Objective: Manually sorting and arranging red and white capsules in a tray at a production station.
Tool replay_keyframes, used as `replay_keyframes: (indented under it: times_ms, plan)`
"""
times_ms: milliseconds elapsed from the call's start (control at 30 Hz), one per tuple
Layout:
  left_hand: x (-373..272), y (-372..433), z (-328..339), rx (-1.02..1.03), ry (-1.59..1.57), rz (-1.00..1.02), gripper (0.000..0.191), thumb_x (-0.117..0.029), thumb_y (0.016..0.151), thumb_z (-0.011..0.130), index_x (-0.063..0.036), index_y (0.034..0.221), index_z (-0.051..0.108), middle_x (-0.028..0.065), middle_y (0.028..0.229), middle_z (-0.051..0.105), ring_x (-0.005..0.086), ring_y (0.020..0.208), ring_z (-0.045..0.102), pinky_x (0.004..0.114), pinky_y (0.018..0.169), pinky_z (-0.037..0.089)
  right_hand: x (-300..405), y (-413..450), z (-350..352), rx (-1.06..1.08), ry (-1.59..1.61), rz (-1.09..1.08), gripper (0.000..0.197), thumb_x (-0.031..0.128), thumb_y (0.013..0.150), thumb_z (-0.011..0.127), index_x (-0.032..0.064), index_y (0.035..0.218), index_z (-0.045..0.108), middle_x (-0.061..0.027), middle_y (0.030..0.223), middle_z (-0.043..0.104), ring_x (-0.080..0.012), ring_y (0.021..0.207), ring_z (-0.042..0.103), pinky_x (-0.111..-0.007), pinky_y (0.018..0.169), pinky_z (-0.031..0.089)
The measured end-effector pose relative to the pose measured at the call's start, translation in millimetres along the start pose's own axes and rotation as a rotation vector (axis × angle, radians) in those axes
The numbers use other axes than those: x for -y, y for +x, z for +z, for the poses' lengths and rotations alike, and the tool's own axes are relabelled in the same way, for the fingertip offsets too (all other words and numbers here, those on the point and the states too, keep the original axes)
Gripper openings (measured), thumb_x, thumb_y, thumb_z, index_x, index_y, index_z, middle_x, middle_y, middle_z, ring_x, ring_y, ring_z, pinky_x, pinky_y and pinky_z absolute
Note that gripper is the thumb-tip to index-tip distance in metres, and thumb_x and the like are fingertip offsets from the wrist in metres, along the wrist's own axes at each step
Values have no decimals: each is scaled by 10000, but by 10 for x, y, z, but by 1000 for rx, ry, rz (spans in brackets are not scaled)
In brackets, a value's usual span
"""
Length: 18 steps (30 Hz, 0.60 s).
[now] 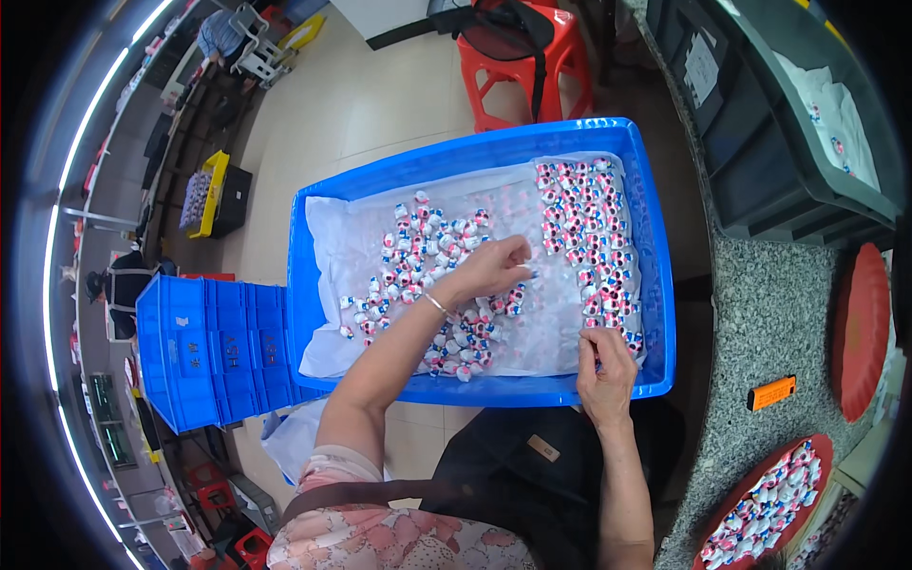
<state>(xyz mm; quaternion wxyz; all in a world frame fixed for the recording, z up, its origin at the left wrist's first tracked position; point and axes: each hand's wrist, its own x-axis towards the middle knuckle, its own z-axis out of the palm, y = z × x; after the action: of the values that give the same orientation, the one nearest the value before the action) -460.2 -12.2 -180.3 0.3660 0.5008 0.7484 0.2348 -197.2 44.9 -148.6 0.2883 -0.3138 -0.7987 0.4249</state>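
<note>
Before me is a blue plastic tub (479, 394) lined with white sheeting (328, 221). My left hand (499, 267) is over the middle of the tub, its fingers pinched on a small figurine (531, 276), of which only a blue bit shows. Below that arm lies a loose heap of white, pink and blue figurines (410, 267). My right hand (607, 367) is at the tub's near right side, fingertips beside the lower end of packed rows of figurines (595, 214). A speck of blue shows between its curled fingers; whether it holds a piece is unclear. More figurines show faintly through the sheeting.
Stacked blue crates (206, 349) stand left, a red stool (527, 64) beyond the tub. On the granite counter (755, 299) at right are a dark grey bin (755, 135), an orange-black object (771, 393) and a red dish (819, 456) of figurines. A person (219, 35) sits far left.
</note>
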Motion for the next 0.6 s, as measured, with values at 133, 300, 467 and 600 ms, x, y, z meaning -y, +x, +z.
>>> replay_keyframes:
  times_ms: [133,300,467,600]
  plan:
    - [-144,203,303,-165,-153,35,307,-258,852,748,-22,903,557,81,730,631,191,666,615,330,616,482,-19,10,10,-22,19,-29,124,-70,837,623,-22,950,642,-143,889,639,-263,773,650,-317,697,512]
    - [-39,255,378,-434,-8,16,288,-256,864,734,-26,867,561,81,650,590,173,586,579,335,555,454,-11,10,29,-33,47,-14,123,-71,835,623,-22,946,644,-144,885,642,-264,773,651,-321,699,515]
    - [-98,-44,196,-333,25,-65,272,-267,843,738,-43,826,584,97,688,608,244,635,599,370,573,464,-16,19,-22,-46,26,-18,121,-60,838,624,-22,951,646,-139,890,647,-258,771,651,-317,694,515]
    - [-144,-228,316,-106,536,114,285,-259,737,757,-69,883,602,116,848,645,322,885,602,452,734,498,-52,10,7,-52,14,-35,120,-57,841,621,-23,953,649,-137,890,647,-254,762,650,-312,686,511]
